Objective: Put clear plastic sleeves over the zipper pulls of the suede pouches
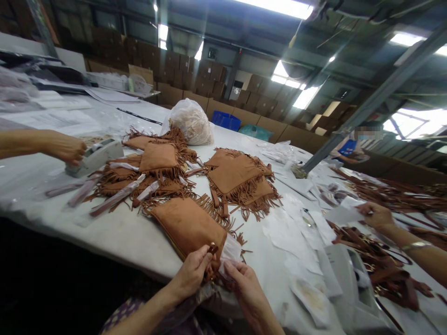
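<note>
A tan fringed bag lies at the table's near edge. At its lower right corner, my left hand pinches a small brown leather strap end with a metal fitting. Beside it, my right hand is closed on a thin white wrapping sheet that touches the bag. Clear plastic hangs below my hands. Beyond lie two piles of similar bags, one at the left with wrapped straps, the other at the centre.
A co-worker's hand is by a tape dispenser at left. Another person's hand holds white paper at right, near brown straps and a second dispenser. A stuffed plastic bag stands behind.
</note>
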### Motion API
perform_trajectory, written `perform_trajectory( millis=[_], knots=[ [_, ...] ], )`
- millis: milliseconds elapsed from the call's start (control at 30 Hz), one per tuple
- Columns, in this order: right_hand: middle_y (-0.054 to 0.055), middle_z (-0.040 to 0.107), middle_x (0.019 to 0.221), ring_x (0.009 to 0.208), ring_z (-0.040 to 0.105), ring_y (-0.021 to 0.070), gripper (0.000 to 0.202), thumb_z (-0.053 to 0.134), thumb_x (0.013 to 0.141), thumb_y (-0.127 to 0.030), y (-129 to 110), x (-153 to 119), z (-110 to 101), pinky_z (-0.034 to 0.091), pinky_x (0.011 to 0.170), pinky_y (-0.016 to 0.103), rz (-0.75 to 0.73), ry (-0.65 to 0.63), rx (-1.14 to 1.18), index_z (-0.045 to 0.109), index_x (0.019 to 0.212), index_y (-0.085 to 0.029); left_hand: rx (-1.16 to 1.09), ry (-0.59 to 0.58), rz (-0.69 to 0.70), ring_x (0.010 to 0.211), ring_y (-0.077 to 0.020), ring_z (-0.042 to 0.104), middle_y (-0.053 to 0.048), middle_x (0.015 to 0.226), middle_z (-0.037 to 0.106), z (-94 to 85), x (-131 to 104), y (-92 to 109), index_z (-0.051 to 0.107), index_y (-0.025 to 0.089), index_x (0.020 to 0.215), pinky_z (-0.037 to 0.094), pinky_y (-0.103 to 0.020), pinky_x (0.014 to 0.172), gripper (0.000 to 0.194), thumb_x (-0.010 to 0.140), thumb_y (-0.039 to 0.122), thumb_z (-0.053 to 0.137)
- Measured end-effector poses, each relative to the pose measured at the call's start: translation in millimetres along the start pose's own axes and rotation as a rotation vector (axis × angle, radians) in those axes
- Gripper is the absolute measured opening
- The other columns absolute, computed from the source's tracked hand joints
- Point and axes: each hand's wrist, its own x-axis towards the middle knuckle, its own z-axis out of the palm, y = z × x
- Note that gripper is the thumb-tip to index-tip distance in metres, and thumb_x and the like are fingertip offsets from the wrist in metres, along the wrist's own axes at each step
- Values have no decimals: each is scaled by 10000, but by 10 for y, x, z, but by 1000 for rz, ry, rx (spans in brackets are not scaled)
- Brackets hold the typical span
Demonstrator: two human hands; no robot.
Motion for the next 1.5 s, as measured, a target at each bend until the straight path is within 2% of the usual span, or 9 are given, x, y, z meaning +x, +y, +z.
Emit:
perform_trajectory(
  millis=[100,200,333,600,733,867,1000,1133,1500],
  knots=[
    [56,684,687,647,601,153,340,853,564,-349,-29,3,0,473,665,247,40,46,199,730,781,-118,184,-29,46,675,-144,535,-5,765,579,31,-33,49,507,195,935,388,-241,647,250,948,371,330],
    [69,705,699,601,609,151,357,879,516,-322,-12,48,-22,481,588,237,49,164,245,736,765,-110,228,-24,50,786,-161,574,-15,883,604,43,-40,82,444,215,1044,403,-251,717,182,932,328,355],
    [63,723,746,606,627,147,381,885,500,-330,42,105,0,470,533,207,4,266,256,732,781,-123,248,-29,43,759,-166,567,-9,829,608,69,-2,106,478,200,917,399,-245,680,219,907,414,432],
    [77,725,822,685,649,160,405,851,560,-369,117,53,97,511,632,241,-31,215,247,716,856,-128,168,-15,-12,674,-145,513,1,721,586,104,50,166,565,151,784,374,-229,613,303,889,420,472],
    [53,682,643,557,592,138,423,811,562,-489,98,75,-29,467,526,227,21,220,115,701,703,-106,145,-76,10,642,-128,476,18,679,538,73,44,168,527,156,737,352,-223,595,255,893,343,450],
    [11,605,499,440,464,77,382,811,575,-437,63,97,-131,352,441,191,-18,223,-48,676,587,-80,215,-118,36,649,-127,460,32,693,501,28,29,195,459,186,761,335,-227,599,212,891,353,457],
    [-2,593,501,449,455,70,351,841,537,-388,43,94,-93,351,434,182,-38,337,142,662,578,-89,215,-59,-9,663,-140,492,37,716,488,22,-3,144,407,207,936,351,-238,625,190,935,389,355],
    [-16,596,505,457,482,73,357,880,456,-357,60,100,-51,393,443,176,-4,437,318,655,587,-113,223,-19,-9,578,-126,459,53,632,449,54,-31,44,421,216,859,328,-230,580,241,949,405,302],
    [54,689,621,543,600,147,398,834,520,-458,41,99,-26,491,542,244,-91,438,195,677,646,-115,159,15,63,596,-119,478,14,629,540,41,-24,66,583,156,732,348,-209,579,315,907,376,440]
  ],
)
